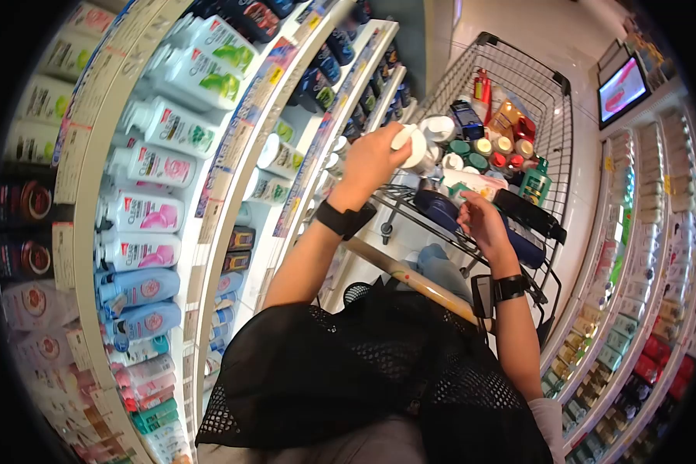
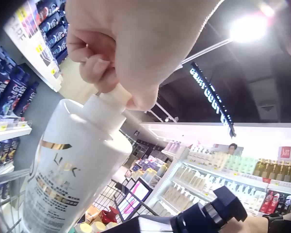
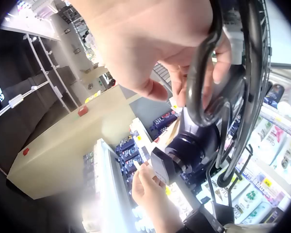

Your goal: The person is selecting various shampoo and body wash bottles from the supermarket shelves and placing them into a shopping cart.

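My left hand (image 1: 370,168) pinches a white pump bottle (image 2: 70,170) by its pump head, at the near left corner of the shopping cart (image 1: 566,143). In the left wrist view the bottle hangs tilted below the curled fingers, its printed label showing. Over the near side of the cart is my right hand (image 1: 489,230), fingers loosely bent and nothing gripped in them. Close to it lie a pink-and-white bottle (image 1: 475,182) and a dark blue pump bottle (image 3: 196,145). Part of the right hand (image 3: 157,46) is hidden behind black cart wire in the right wrist view.
Several bottles fill the cart, among them a green pump bottle (image 1: 534,184) and a red one (image 1: 482,91). Its wooden-coloured handle bar (image 1: 414,280) crosses before me. Shelves of white pump bottles (image 1: 156,164) line the left; another stocked shelf (image 1: 622,325) stands right.
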`<state>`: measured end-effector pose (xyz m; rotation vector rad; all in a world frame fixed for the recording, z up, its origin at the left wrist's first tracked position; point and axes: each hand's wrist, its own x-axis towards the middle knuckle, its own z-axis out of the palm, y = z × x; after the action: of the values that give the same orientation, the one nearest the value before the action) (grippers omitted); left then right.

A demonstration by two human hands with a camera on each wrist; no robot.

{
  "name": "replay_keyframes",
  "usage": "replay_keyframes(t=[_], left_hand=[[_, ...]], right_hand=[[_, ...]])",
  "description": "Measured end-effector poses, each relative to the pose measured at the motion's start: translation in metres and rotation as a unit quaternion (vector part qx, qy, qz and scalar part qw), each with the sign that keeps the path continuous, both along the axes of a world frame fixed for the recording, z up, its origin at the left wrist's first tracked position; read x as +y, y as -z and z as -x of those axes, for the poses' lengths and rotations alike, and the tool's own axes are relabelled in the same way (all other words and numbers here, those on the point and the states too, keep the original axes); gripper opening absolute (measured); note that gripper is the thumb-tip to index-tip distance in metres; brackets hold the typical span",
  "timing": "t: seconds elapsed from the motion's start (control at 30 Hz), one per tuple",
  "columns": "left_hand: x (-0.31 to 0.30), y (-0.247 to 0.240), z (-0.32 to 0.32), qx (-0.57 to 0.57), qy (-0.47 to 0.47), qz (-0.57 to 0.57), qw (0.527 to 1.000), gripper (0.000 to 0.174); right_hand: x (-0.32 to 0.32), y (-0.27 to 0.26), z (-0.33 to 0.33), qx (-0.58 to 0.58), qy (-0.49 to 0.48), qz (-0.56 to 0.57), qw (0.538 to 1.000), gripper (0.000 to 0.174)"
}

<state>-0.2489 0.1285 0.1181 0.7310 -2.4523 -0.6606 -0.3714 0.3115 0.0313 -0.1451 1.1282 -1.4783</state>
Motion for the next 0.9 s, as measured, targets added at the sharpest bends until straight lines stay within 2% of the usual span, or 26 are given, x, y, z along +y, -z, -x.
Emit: replay_keyframes(t=[0.07, 0.1, 0.17, 0.2, 0.23, 0.3, 0.37, 0.4, 0.43, 0.5, 0.53, 0.6, 0.67, 0.9], left_hand=[[0.01, 0.003, -0.009, 0.02, 0.014, -0.025, 0.999, 0.025], [0.01, -0.004, -0.019, 0.004, 0.021, 0.006, 1.0, 0.024], [0.027, -0.003, -0.03, 0.018, 0.011, -0.015, 1.0, 0.023], [0.02, 0.002, -0.038, 0.032, 0.002, 0.032, 0.999, 0.024], [0.033, 0.007, -0.042, 0.025, 0.004, 0.013, 1.0, 0.025], [0.017, 0.004, -0.06, 0.027, -0.018, 0.041, 0.999, 0.025], [0.032, 0.007, -0.067, 0.025, -0.031, 0.026, 0.999, 0.026], [0.022, -0.001, -0.082, 0.028, -0.051, 0.063, 0.996, 0.027], [0.038, 0.003, -0.082, 0.028, -0.051, 0.036, 0.998, 0.027], [0.04, -0.002, -0.108, 0.022, -0.057, 0.052, 0.997, 0.027], [0.058, 0.002, -0.11, 0.026, -0.052, 0.025, 0.998, 0.026], [0.07, 0.0, -0.136, 0.017, -0.061, 0.049, 0.997, 0.026], [0.087, 0.006, -0.142, -0.005, -0.064, 0.022, 0.998, 0.028], [0.128, 0.007, -0.204, 0.009, -0.089, 0.038, 0.995, 0.028]], right_hand=[[0.026, -0.017, -0.006, 0.034, -0.003, -0.033, 0.999, 0.025], [0.012, -0.021, -0.021, 0.046, -0.028, -0.044, 0.998, 0.026], [0.031, -0.023, -0.032, 0.07, -0.057, -0.074, 0.993, 0.03], [0.013, -0.02, -0.041, 0.088, -0.086, -0.051, 0.991, 0.031], [0.034, -0.03, -0.043, 0.101, -0.094, -0.085, 0.987, 0.031], [0.014, -0.019, -0.051, 0.111, -0.114, -0.04, 0.986, 0.031], [0.032, -0.016, -0.055, 0.11, -0.125, -0.054, 0.985, 0.031], [0.014, -0.008, -0.065, 0.115, -0.12, -0.014, 0.986, 0.031], [0.036, -0.011, -0.066, 0.105, -0.107, -0.042, 0.988, 0.031], [0.027, 0.004, -0.085, 0.113, -0.118, -0.011, 0.987, 0.029], [0.049, 0.0, -0.083, 0.108, -0.104, -0.048, 0.988, 0.026], [0.047, 0.011, -0.105, 0.117, -0.072, -0.026, 0.99, 0.017], [0.066, 0.011, -0.107, 0.122, -0.065, -0.049, 0.989, 0.016], [0.086, 0.005, -0.161, 0.123, -0.021, -0.072, 0.989, 0.023]])
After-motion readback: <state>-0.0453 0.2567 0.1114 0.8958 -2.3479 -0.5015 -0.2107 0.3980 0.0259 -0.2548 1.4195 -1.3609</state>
